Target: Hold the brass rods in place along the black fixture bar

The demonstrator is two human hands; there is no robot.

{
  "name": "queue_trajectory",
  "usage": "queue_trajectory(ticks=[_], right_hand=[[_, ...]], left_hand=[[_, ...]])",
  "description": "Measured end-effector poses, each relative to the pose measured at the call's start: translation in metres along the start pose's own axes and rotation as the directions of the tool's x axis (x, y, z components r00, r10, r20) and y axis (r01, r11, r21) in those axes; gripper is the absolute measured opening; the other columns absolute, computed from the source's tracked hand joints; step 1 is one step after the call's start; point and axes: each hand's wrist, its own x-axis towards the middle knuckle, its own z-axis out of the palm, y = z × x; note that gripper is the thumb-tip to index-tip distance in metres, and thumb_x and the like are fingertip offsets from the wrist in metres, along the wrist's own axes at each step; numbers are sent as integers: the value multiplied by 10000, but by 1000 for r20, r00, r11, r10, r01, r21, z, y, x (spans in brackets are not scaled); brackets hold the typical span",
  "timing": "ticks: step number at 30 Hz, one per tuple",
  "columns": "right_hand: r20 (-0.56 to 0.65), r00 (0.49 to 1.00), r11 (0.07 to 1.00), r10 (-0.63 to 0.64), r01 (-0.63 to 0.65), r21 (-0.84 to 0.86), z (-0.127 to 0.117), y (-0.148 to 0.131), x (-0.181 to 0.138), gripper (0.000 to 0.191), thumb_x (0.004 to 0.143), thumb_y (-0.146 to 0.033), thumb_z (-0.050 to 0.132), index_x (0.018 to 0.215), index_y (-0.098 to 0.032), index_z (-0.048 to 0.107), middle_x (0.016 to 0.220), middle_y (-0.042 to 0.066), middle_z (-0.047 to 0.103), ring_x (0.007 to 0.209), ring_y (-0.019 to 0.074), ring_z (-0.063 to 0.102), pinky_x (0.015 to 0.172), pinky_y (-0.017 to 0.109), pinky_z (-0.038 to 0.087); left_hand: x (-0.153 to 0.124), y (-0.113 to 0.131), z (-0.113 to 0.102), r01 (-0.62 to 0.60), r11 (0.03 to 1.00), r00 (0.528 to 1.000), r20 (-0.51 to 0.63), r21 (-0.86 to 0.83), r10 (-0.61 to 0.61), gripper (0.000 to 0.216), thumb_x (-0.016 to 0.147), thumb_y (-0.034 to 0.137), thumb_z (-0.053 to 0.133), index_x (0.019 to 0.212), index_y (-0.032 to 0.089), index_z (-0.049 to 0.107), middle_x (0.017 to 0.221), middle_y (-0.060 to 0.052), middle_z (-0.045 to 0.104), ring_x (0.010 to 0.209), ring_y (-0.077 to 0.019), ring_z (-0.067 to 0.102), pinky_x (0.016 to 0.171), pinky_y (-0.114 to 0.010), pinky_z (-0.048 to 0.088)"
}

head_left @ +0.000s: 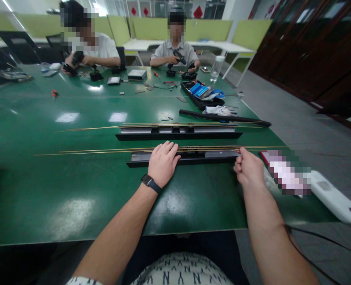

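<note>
My left hand, a dark watch on its wrist, lies flat across a long black rail with a grey inner channel. Its fingers are stretched out over the rail and the thin brass-coloured rods along its far edge. Closed at the rail's right end is my right hand, thumb and fingers pressed together. What it pinches there is too small to make out. Beyond lies a second similar black rail, with dark blocks in its channel and thin rods along it.
A black tube lies behind the rails, near white gloves and a black tray with blue items. At right are a red-edged phone-like object and a white device. Two people sit across the green table, handling dark tools.
</note>
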Motion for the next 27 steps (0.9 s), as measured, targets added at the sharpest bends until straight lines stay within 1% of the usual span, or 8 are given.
queue_trajectory(ticks=[4,7,13,18,27], right_hand=[[-70,997,999,-30,31,15,-4,0,7,202,872,-332,712,768,-182,626,473,-75,473,301,48,333,265,140,230],[-92,995,999,-34,35,12,-7,0,12,212,881,-354,715,784,-189,624,484,-76,471,301,47,336,267,138,235],[-108,993,999,-39,40,9,-7,-1,13,168,895,-316,687,795,-192,635,487,-73,475,301,49,335,256,144,225],[-139,990,1000,-29,30,5,-7,-4,14,182,907,-325,664,785,-199,616,472,-77,466,297,51,331,254,147,227],[-144,989,999,-40,41,3,-8,-3,16,147,900,-281,652,786,-195,616,465,-74,475,292,56,330,256,156,222]], left_hand=[[0,0,0,-1,1000,1000,-3,4,1,373,1001,305,558,1354,195,609,1401,-110,652,1375,-281,546,1174,-464,396],[-1,0,1,-3,1000,1000,-8,3,3,373,1004,303,553,1357,194,605,1400,-108,652,1379,-277,542,1177,-463,393],[-1,0,1,-3,1000,1000,-10,9,3,373,1008,306,549,1356,182,604,1393,-107,655,1374,-277,545,1179,-453,388],[-1,0,1,-2,1000,1000,-8,3,2,372,1006,308,551,1355,191,607,1394,-109,655,1376,-278,543,1182,-458,384],[-1,-1,2,-3,1000,1000,-2,1,3,382,1003,305,559,1359,174,603,1399,-116,649,1379,-277,539,1187,-456,379]])
